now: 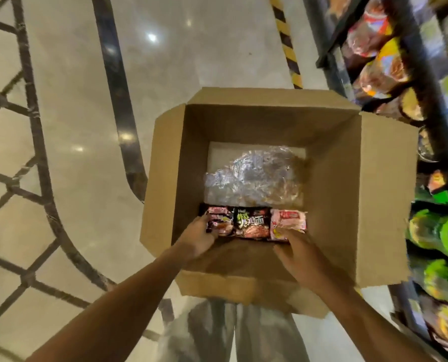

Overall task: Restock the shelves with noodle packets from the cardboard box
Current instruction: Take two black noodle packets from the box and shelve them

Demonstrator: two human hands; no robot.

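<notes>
**Nearly at the bottom of the box**

I am bent over the open cardboard box [348,178] on the floor, both arms reaching inside. My left hand [199,237] is at the left end of a short row of noodle packets [254,223] lying along the near wall of the box: my fingers curl onto the dark red packet [219,222] at that end, and I judge that I am taking hold of it. My right hand [300,253] comes in at the other end, fingertips touching the pink packet [288,222]; whether it has closed on it I cannot tell from here. A black packet [249,223] sits between the two.

Beyond the row lies only a crumpled sheet of clear plastic wrap [254,176] over the pale bottom of the box, so I reckon the box is almost emptied. I see just these three packets left, though more could be hidden beneath them. The shelves [426,82] stand just to my right, already crowded with bright packets. What remains is to lift this last row out and place it there.
</notes>
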